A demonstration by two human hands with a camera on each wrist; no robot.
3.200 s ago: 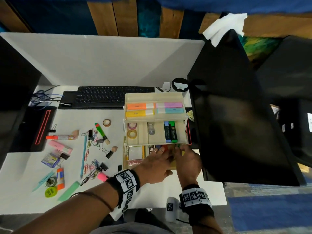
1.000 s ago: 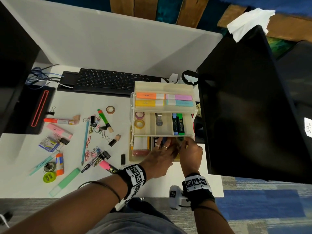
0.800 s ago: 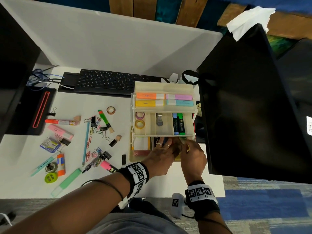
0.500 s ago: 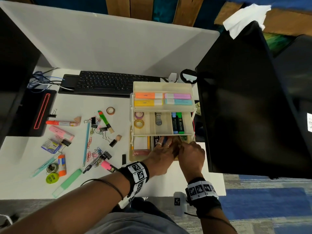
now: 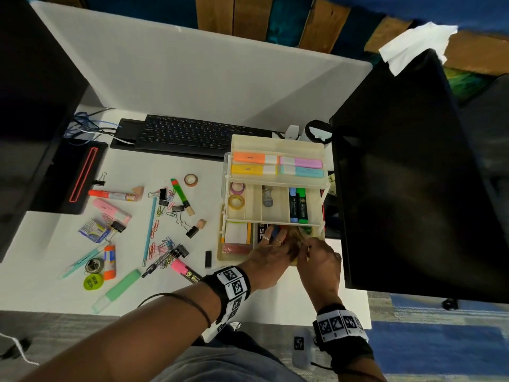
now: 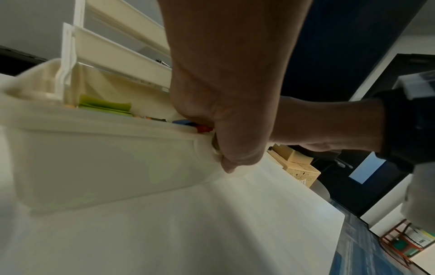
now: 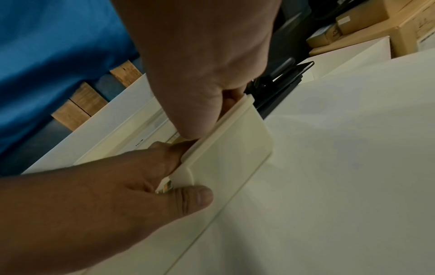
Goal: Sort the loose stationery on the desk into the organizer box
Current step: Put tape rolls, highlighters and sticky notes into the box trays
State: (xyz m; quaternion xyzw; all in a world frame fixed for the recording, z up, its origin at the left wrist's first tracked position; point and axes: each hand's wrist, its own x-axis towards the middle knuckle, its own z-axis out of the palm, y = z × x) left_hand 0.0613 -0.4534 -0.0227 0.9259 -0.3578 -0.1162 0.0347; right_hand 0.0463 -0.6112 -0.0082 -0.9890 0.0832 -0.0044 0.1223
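a: both hands crowd the near right corner of the organizer box (image 5: pixel 278 144), its upper trays fanned back so the bottom compartment lies uncovered. why there?

b: likely because the bottom level is what they are filling or tidying. the left hand (image 5: pixel 271 253) reaches over the front rim, fingers extended into the compartment among small coloured items, while its thumb (image 7: pixel 188 199) presses the outside of the front wall. it appears to brace the box; whether the fingers hold anything, i cannot tell.

a: and the right hand (image 5: pixel 319 259)?

b: it comes down at the corner, fingers curled over the rim and hidden inside. it may be pinching something small, but no view shows what.

a: where is the rest of the loose stationery?

b: well apart to the left of both hands, scattered on the desk (image 5: pixel 55 285): a green highlighter (image 5: pixel 181 196), paper clips (image 5: pixel 162 245), a mint highlighter (image 5: pixel 117 290). the trays already carry pastel highlighters (image 5: pixel 276 166) and tape rolls (image 5: pixel 237 194), so by my judgement the sorting is partway done.
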